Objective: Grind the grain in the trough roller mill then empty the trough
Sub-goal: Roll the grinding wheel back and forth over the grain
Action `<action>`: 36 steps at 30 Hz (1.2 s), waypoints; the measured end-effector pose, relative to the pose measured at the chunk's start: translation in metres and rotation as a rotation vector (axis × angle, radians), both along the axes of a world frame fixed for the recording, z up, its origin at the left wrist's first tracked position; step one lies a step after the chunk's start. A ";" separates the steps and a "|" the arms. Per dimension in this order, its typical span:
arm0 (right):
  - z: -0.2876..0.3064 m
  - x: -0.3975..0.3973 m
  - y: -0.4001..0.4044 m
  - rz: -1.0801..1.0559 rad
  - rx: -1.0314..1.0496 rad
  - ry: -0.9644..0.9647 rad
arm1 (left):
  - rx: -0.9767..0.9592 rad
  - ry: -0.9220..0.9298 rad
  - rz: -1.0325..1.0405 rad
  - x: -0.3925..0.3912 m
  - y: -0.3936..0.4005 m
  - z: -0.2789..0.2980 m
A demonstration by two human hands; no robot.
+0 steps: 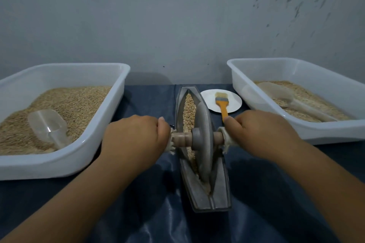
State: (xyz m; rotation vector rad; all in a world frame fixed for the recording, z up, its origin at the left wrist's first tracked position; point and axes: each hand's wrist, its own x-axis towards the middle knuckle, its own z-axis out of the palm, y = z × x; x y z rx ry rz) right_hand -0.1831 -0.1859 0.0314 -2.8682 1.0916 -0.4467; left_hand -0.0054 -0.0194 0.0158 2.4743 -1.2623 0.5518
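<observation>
Covering the bench [150, 213] is a dark blue sheet, and two big white plastic tubs sit on it, well apart. The left tub [110, 116] holds a deep bed of grain with a clear scoop [47, 126] lying in it; the right tub [243, 85] holds a thinner layer and a second clear scoop [290, 100]. Between them, running away from the person, lies the long grey trough [219, 193], with grain [189, 108] along its channel. A grey roller wheel [204, 140] stands upright in the channel on a wooden axle [182, 138]. The left hand [136, 140] curls its grip round the cloth-wrapped left end of the axle; the right hand [260, 136] grips the right end likewise. Beyond the right hand, a small white plate [209, 104] carries an orange-handled brush [222, 102].
</observation>
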 end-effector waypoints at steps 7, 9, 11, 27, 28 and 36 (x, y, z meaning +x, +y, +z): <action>-0.012 0.060 -0.038 -0.053 -0.216 -0.174 | 0.006 0.059 0.001 0.038 -0.044 -0.018; -0.008 0.068 -0.045 -0.056 -0.201 -0.185 | 0.021 0.089 0.017 0.046 -0.052 -0.014; -0.008 0.067 -0.047 -0.048 -0.193 -0.168 | 0.048 0.156 0.029 0.047 -0.050 -0.012; -0.017 0.029 -0.019 -0.047 -0.129 -0.131 | 0.139 -0.123 0.007 0.027 -0.027 -0.005; -0.018 0.037 -0.026 -0.053 -0.142 -0.146 | 0.197 -0.209 -0.020 0.034 -0.035 -0.006; -0.019 0.042 -0.040 -0.080 -0.003 -0.057 | 0.295 -0.230 -0.107 0.035 -0.044 0.006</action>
